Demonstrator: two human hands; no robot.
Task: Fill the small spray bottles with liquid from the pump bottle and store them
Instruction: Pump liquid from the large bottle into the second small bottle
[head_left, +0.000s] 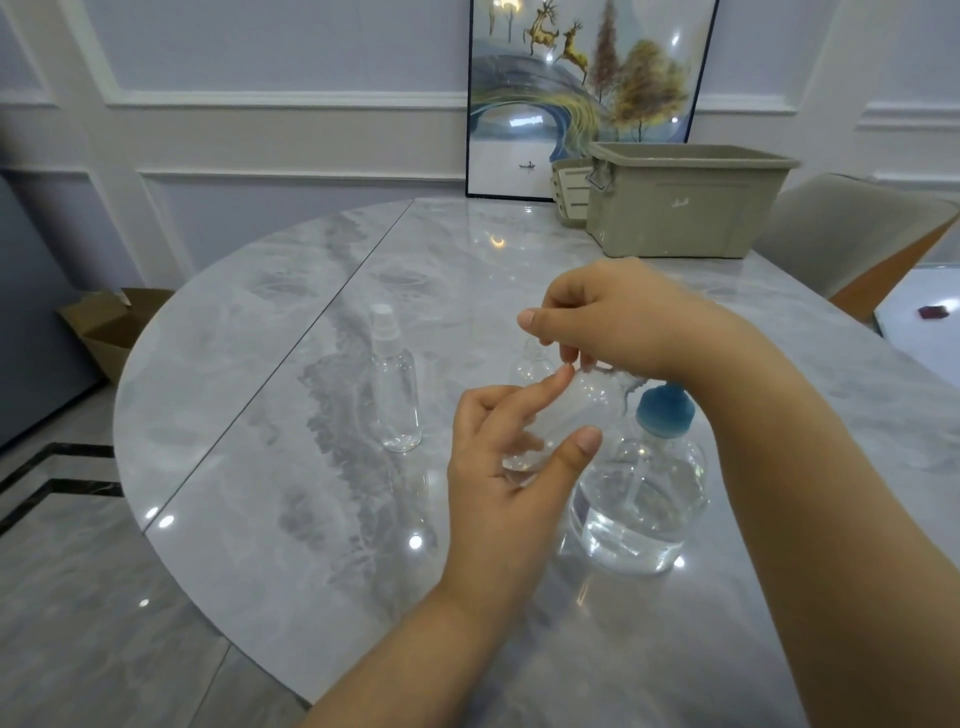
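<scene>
- Small spray bottle (550, 421), clear and blurred, sits tilted in your left hand (511, 467), above the table; thumb and fingers curl loosely round its body.
- Your right hand (618, 322) pinches at the bottle's top; what its fingertips grip is too blurred to tell.
- A second spray bottle (394, 379) stands capped and upright to the left; a third, clear bottle (531, 364) shows partly behind your hands.
- The pump bottle (641, 499), blue-topped, stands just beside your right wrist.
- The round grey marble table (260, 415) is glossy, with a seam across it.
- A beige storage bin (680, 202) sits at the far edge, before a framed deer painting (571, 78) leaning on the white panelled wall (260, 104).
</scene>
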